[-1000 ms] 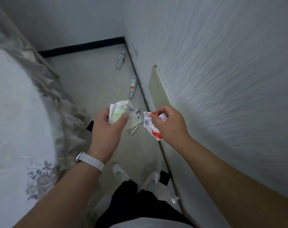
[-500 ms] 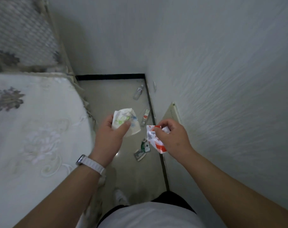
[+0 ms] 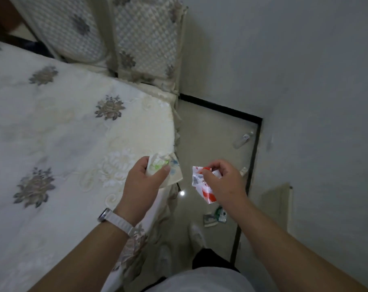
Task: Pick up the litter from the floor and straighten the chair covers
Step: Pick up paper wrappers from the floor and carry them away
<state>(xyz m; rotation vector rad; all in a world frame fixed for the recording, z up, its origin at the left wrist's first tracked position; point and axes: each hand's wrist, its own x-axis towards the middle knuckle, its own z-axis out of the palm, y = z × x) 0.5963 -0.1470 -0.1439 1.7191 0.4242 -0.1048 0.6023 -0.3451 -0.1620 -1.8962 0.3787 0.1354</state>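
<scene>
Dim, flat indoor light with a grey-green cast. The floor (image 3: 210, 148) is the darkest area, broken by one small white point of glare (image 3: 182, 193). The pale wall (image 3: 315, 81) is evenly lit, with soft shadow gathering in the corner beside the quilted chair backs (image 3: 145, 39). The embroidered cover (image 3: 63, 133) is the brightest surface and looks slightly washed out.

Wide-angle distortion bends the black skirting line (image 3: 221, 107) and stretches the forearms (image 3: 294, 249) at the bottom edge. Sharpest are the left hand (image 3: 143, 182) gripping crumpled paper (image 3: 160, 165) and the right hand (image 3: 225, 186) pinching a red and white wrapper (image 3: 202, 186). The small bottle (image 3: 243, 140) on the floor and the frame edges are soft and smeared.
</scene>
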